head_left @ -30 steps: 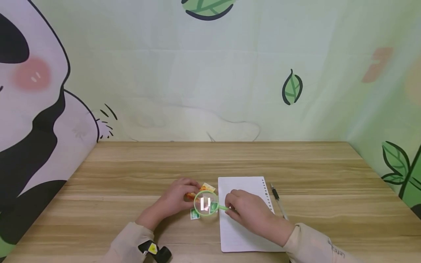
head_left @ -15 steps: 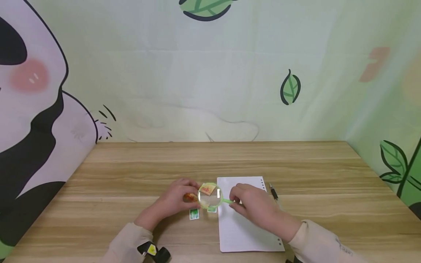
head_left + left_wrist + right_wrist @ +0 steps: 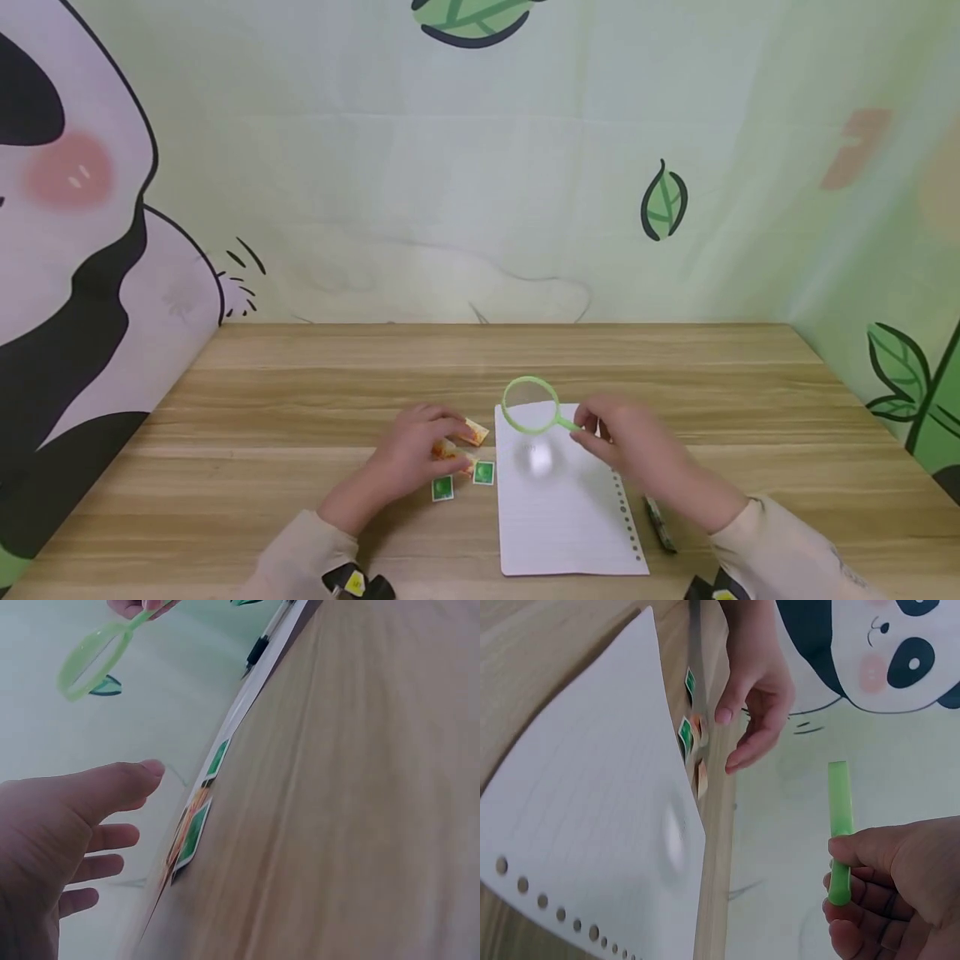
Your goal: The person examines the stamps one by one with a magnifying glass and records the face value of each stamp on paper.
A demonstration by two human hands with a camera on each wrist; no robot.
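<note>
My right hand [image 3: 637,446] pinches the handle of a green magnifying glass [image 3: 558,412], raised above the top of a white lined sheet [image 3: 562,517]. The lens casts a bright spot on the paper. Left of the sheet lie small stamps: two green ones, a near green stamp [image 3: 443,488] and another green stamp [image 3: 483,472], with orange stamps [image 3: 476,432] behind them. My left hand [image 3: 412,446] hovers over the orange ones, partly hiding them in the head view. In the left wrist view its thumb and fingers [image 3: 112,838] are apart, holding nothing.
A black-and-clear pen [image 3: 660,525] lies right of the sheet, partly hidden by my right arm. The sheet has punched holes along its right edge. Behind the wooden table [image 3: 300,367] hangs a cloth backdrop [image 3: 465,192] printed with a panda and leaves.
My right hand has lifted the magnifying glass off the stamps, up and right over the sheet. My left hand has stayed by the stamps, its thumb and fingers slightly shifted.
</note>
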